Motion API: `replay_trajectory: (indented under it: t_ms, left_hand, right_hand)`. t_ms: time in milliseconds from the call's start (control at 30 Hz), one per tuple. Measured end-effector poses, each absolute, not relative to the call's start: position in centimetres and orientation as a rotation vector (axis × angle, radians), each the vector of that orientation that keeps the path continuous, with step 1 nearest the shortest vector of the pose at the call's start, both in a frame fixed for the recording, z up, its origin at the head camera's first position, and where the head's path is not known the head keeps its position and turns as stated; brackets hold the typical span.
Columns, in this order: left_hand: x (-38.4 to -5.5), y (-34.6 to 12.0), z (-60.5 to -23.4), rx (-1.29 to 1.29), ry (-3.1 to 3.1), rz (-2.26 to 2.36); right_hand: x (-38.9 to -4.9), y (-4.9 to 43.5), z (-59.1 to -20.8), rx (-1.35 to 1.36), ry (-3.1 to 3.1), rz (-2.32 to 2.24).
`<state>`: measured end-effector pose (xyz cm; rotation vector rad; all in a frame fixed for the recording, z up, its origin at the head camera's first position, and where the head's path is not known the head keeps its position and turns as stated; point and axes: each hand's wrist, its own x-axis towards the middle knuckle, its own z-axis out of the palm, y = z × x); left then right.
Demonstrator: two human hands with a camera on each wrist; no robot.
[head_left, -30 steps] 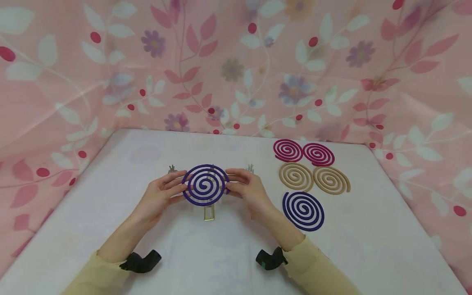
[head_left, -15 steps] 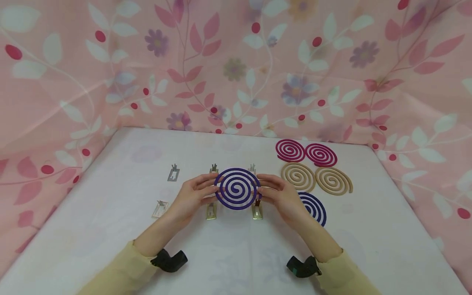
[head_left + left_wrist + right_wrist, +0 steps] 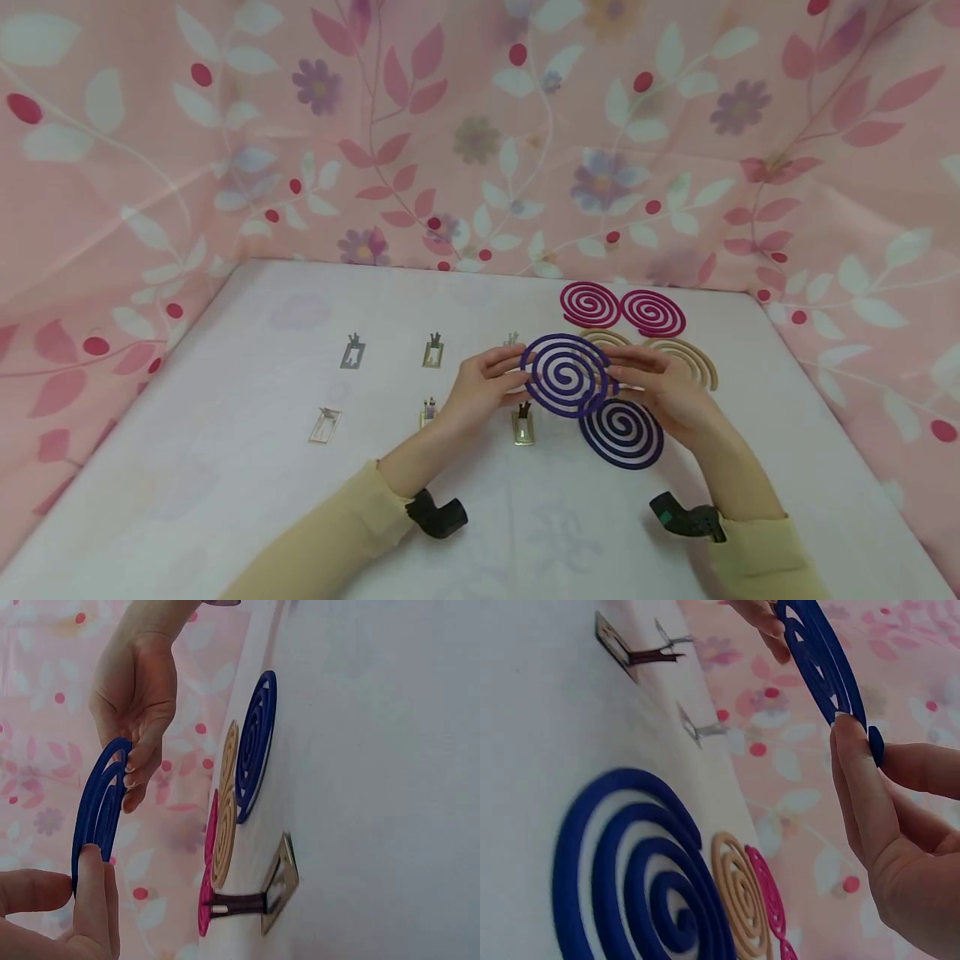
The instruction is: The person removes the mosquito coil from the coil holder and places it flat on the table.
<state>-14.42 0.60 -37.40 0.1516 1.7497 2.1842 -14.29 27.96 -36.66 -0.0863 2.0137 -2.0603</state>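
A dark blue mosquito coil is held up between both hands, its flat face toward the head camera. My left hand pinches its left edge, and from the opposite side my right hand pinches the other edge. Thumbs and fingers lie on either face of the coil in both wrist views. Below it on the table rests a second blue coil, which the held one partly overlaps in the head view. A small metal coil stand with an upright prong is near my left hand.
Two tan coils lie behind the right hand, partly hidden, with two magenta coils farther back. Several metal stands are set out in two rows on the left and middle of the white table. Floral cloth hangs behind.
Both hands have carried the blue coil rightward, from over the stands to in front of the other coils. The stands it covered now show on the left.
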Motion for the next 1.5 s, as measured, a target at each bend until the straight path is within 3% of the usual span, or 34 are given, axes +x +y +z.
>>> replay_trajectory:
  t_ms: [600, 833, 1300, 1500]
  left_hand:
    - [-14.4, 14.0, -37.3, 0.089, 1.636, 2.335]
    - [-13.9, 18.2, -38.1, -0.075, 1.58, 2.428]
    - [-13.1, 19.7, -39.6, -0.161, 1.627, 2.408]
    - [-13.1, 19.7, -40.5, -0.113, 1.729, 2.344]
  right_hand:
    - [-14.0, 41.2, -37.1, -0.207, 2.032, -2.077]
    - [-13.6, 44.6, -38.3, -0.268, 1.869, -2.179]
    - [-13.5, 45.8, -39.4, -0.278, 1.884, -2.148]
    - [-13.5, 46.2, -39.7, -0.121, 2.103, -1.954]
